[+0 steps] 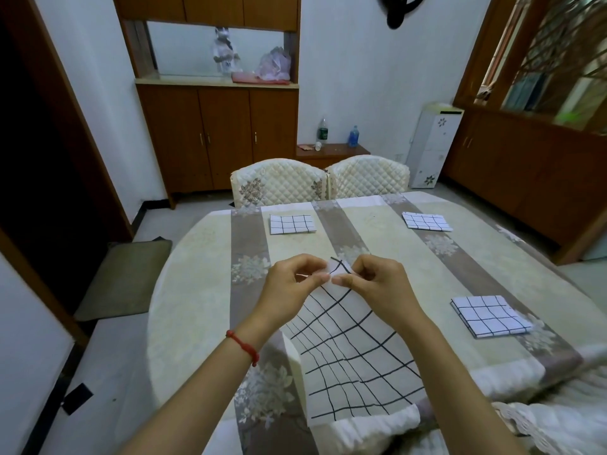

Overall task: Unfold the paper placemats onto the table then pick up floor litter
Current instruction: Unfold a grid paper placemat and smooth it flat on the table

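Note:
A white paper placemat with a black grid (348, 353) is lifted in front of me, partly unfolded, its lower part hanging down toward the table's near edge. My left hand (292, 284) and my right hand (371, 282) both pinch its top corner, fingertips almost touching. Three more placemats lie folded on the table (197, 290): one at the far middle (292, 224), one at the far right (427, 221), one at the near right (489, 316). Dark scraps of litter lie on the floor at the left (77, 398).
Two quilted chairs (279, 185) stand at the table's far side. A brown doormat (124, 277) lies on the floor to the left. Wooden cabinets (216, 133) and a low stand with bottles (331, 149) line the back wall.

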`<state>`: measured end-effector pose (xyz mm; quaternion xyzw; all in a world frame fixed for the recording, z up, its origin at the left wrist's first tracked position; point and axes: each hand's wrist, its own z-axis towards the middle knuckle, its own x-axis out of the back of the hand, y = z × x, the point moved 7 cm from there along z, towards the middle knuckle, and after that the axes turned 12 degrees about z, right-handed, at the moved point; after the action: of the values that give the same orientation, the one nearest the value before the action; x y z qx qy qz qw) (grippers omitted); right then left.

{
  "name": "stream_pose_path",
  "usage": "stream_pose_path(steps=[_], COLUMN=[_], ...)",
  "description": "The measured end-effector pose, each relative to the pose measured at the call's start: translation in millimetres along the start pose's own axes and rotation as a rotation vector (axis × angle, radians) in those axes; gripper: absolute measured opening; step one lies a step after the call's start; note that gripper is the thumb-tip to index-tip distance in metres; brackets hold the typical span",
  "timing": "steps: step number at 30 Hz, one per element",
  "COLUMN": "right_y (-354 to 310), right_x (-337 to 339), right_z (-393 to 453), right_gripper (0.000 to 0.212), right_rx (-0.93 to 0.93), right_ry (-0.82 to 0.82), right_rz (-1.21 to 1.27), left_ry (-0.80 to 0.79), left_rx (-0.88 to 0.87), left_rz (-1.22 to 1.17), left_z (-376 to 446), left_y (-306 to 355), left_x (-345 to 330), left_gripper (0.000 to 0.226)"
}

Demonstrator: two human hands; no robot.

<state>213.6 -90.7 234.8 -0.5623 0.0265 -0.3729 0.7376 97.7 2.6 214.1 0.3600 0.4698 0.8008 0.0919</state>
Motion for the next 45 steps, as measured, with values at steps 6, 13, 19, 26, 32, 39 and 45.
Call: stream_pose_path(steps=[6,13,19,26,32,39,45], right_y=[11.4,35.7,49.2,58.1,51.0,36.4,77.6], right_x=[-1.4,20.6,61.9,82.2,98.4,124.1,109.6], right_z=[-4.5,-10.2,-20.9,-23.1,-18.8,15.5,76.1], right_gripper=[0.036,0.023,0.033,0.013,0.028,0.024,0.018], right_rx=[-0.104,-0.241,-0.359,-0.366,-0.303,-0.219,-0.366], right_ry=[-0.024,0.081,0.367,0.402,0.345,0.570,0.494], right_rz=[0.124,0.213,0.391,0.441,0.568,0.163,-0.170], left_ry=[0.109,0.250,0.408,0.617,0.719,0.671,0.570], left_rx=[0.043,0.101,0.191,0.261,0.283,0.402,0.583], left_rz=[0.047,0.007,0.031,0.135,0.156,0.056,-0.044], left_z=[-1.4,3.5,8.9,1.3,-12.3,10.9,43.9], left_y=[-5.6,-20.9,-48.8,-63.3,-69.8,-98.6,-153.3], left_x=[9.0,41.8,93.4,139.6,166.2,166.6,150.8], left_gripper=[0.017,0.024,0.024,0.003,0.004,0.011,0.007])
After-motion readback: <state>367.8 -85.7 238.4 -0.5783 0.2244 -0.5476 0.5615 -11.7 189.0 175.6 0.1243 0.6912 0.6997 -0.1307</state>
